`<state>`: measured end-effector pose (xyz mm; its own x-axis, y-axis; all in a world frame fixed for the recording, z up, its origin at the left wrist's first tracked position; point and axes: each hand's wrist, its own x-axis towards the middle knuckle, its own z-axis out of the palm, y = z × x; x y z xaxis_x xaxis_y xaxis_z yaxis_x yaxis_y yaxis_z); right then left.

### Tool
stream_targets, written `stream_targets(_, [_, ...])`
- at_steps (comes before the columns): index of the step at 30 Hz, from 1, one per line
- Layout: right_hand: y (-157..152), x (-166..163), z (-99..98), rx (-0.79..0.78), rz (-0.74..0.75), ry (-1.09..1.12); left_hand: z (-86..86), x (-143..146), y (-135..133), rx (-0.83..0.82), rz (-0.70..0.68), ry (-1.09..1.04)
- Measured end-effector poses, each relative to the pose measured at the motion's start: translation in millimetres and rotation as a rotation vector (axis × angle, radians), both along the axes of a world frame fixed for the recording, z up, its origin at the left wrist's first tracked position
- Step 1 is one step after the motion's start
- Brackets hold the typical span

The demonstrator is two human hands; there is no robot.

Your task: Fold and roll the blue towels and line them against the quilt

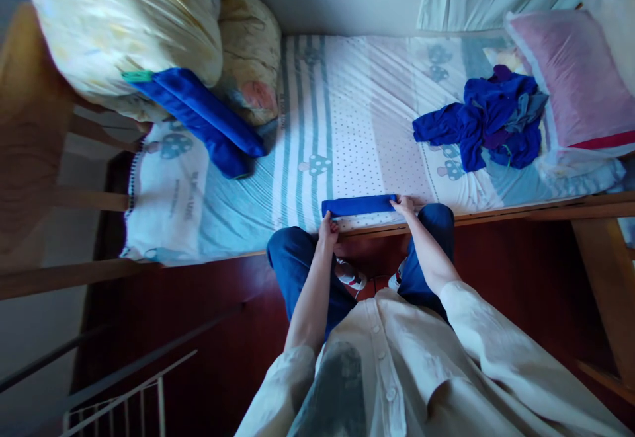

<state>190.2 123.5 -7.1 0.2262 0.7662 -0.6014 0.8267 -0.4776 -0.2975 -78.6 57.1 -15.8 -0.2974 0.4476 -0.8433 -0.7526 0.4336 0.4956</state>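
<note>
A blue cloth [360, 205], folded into a narrow flat strip, lies along the front edge of the bed. My left hand [328, 228] pinches its left end, and its right end is between the fingers of my right hand [403, 205]. What garment the cloth is, if any, I cannot make out. Farther left, long folded blue cloths [198, 119] lean on a pale yellow bundle, one with a green end. A crumpled heap of blue clothes [496, 116], with some purple and grey-blue among it, lies on the right part of the bed.
The patterned bedsheet [367, 119] covers the bed between the pale yellow bundle [133, 20] and a pink pillow [575, 77]. A wooden bed frame [506, 214] runs along the front. A white metal rack [161, 397] stands at lower left on the dark red floor.
</note>
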Motion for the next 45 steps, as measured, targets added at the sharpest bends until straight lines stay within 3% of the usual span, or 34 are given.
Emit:
stream_targets(5, [2,1,-5.5,0.001,-0.040,-0.003,0.9,-1,6,0.056,0.093,0.013])
stream_targets(10, [-2,2,0.5,0.062,-0.078,0.011,14.7,2,10,0.159,0.142,0.020])
stream_targets(14, [-7,2,17.3,0.131,-0.065,-0.010,31.4,6,15,0.302,0.100,0.056])
stream_targets(18, [4,-10,48.5,0.397,0.023,0.077,53.1,6,25,0.400,0.033,0.087])
stream_targets(20, [16,-26,70.2,0.490,0.169,0.205,67.0,3,31,0.476,-0.034,0.123])
stream_targets(23, [35,-65,104.4,0.486,0.386,0.352,91.1,0,41,0.595,-0.128,0.194])
stream_targets(26, [46,-110,131.3,0.481,0.472,0.444,115.2,-5,53,0.701,-0.208,0.292])
stream_targets(29, [51,-150,146.8,0.493,0.454,0.516,134.9,-17,65,0.805,-0.272,0.390])
stream_targets(35, [60,-207,159.2,0.560,0.281,0.465,160.0,-55,87,0.891,-0.303,0.464])
stream_targets(40, [74,-255,170.3,0.577,0.201,0.505,166.1,-100,98,0.866,-0.207,0.401])
stream_targets(45, [100,-307,181.0,0.609,0.186,0.571,133.9,-154,98,0.832,-0.191,0.435])
